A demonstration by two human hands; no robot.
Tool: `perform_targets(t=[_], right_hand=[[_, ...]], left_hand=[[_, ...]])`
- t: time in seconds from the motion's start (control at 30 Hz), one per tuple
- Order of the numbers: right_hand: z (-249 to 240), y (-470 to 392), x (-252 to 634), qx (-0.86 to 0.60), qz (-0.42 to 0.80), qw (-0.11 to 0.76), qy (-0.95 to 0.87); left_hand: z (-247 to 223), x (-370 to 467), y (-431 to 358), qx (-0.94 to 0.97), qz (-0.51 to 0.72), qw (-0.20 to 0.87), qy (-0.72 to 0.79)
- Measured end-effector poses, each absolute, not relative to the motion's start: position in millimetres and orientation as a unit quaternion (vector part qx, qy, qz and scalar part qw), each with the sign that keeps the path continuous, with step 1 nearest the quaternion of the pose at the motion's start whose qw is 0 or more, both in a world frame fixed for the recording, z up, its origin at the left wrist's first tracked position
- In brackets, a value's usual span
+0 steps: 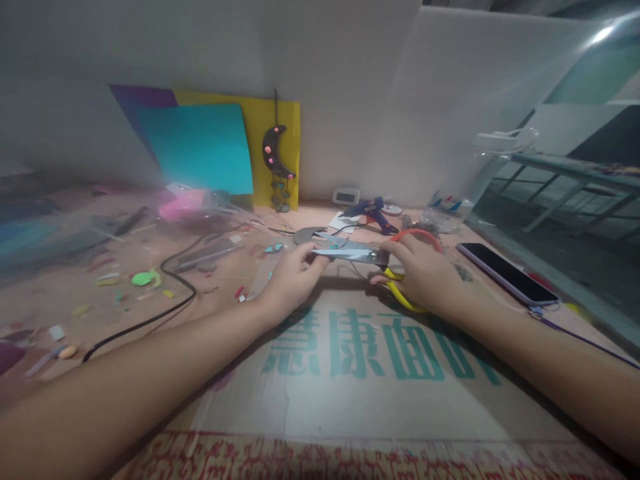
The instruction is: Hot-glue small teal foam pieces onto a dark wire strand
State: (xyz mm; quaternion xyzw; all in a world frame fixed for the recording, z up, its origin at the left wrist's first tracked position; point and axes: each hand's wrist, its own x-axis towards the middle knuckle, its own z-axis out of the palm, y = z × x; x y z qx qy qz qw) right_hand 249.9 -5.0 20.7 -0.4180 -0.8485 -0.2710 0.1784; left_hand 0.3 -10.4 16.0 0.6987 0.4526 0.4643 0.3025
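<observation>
My right hand (425,270) is wrapped around the handles of a pair of scissors (350,255), one loop orange-red and one yellow. Its blades point left, over the cardboard. At the blade tips, my left hand (295,277) has thumb and fingers pinched together; what lies between them, if anything, is too small to tell. Just behind the blades sits a dark grey rounded piece (309,234), partly hidden. Small turquoise pieces (274,248) lie beside my left hand.
A cardboard sheet (320,407) with green characters lies under my hands. Behind are a glue gun (370,212), a small white device (345,196), and a dark crescent ornament (274,152) against coloured sheets. A phone (507,273) lies right; a black cable (175,303) and scraps lie left.
</observation>
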Motion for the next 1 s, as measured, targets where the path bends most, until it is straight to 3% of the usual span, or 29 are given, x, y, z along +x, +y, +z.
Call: perform_targets(t=[1.0], right_hand=[[23.7, -10.8, 249.9, -0.43, -0.254, 0.173, -0.849]], left_hand=[[5.8, -1.9, -5.3, 0.729, 0.482, 0.252, 0.415]])
